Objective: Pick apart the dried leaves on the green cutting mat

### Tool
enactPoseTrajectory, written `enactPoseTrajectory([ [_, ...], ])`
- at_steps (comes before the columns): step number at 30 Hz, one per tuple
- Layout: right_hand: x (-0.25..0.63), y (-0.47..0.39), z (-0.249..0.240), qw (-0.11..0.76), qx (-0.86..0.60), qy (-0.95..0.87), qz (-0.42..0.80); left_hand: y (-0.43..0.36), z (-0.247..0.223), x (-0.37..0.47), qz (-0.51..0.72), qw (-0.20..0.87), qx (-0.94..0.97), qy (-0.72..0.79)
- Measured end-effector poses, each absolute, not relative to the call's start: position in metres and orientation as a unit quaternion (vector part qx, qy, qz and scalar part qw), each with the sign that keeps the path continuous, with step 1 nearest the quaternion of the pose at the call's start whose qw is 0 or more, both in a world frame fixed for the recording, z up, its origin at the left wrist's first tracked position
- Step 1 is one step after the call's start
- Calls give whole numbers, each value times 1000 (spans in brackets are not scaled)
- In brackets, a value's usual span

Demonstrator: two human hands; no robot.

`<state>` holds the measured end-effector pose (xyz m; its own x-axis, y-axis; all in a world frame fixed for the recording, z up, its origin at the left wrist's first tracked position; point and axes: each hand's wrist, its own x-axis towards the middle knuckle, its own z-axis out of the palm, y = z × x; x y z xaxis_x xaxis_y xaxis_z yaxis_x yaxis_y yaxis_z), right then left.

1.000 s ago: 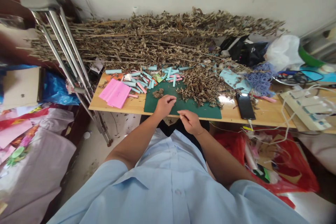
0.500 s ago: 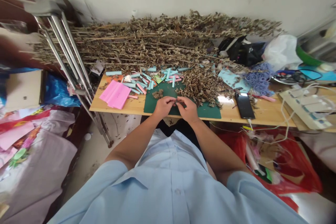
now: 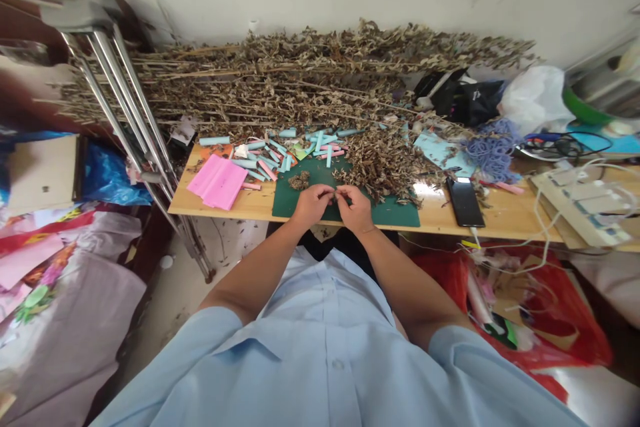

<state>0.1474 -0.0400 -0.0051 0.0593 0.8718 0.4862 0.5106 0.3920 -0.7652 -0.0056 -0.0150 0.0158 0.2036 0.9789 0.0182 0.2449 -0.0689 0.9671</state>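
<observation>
Over the front of a green cutting mat (image 3: 400, 215), my left hand (image 3: 313, 204) and my right hand (image 3: 354, 207) meet fingertip to fingertip. Both are closed in a pinch; whatever lies between the fingers is too small to make out. A small clump of dried leaves (image 3: 299, 180) sits on the mat just beyond my left hand. Past my right hand spreads a large heap of dried leaves (image 3: 383, 163). Small blue and pink paper rolls (image 3: 320, 141) lie behind the mat, and pink paper sheets (image 3: 218, 181) rest to its left.
Long dried plant stalks (image 3: 280, 80) are piled along the wall. Metal crutches (image 3: 127, 100) lean at the table's left. On the right are a black phone (image 3: 466, 202) with a cable, purple yarn (image 3: 495, 150) and a power strip (image 3: 583, 203). A red bag (image 3: 560, 320) stands below the table edge.
My fingers have shifted slightly, with the right hand a little further left and its fingertips still against the left's. The whole view has moved a touch; nothing else differs visibly.
</observation>
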Motion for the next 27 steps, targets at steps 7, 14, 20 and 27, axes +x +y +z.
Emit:
enactPoseTrajectory([
  [7, 147, -40, -2, 526, -550, -618, 198, -14, 18, -5, 406, 514, 550, 518],
  [14, 147, -40, 2, 506, -528, -654, 193, -14, 20, -2, 403, 528, 550, 506],
  [20, 148, -38, 4, 496, -509, -675, 199, -17, 22, -4, 417, 546, 537, 490],
  [27, 147, -40, -4, 498, -535, -657, 183, -16, 23, -2, 429, 549, 521, 493],
])
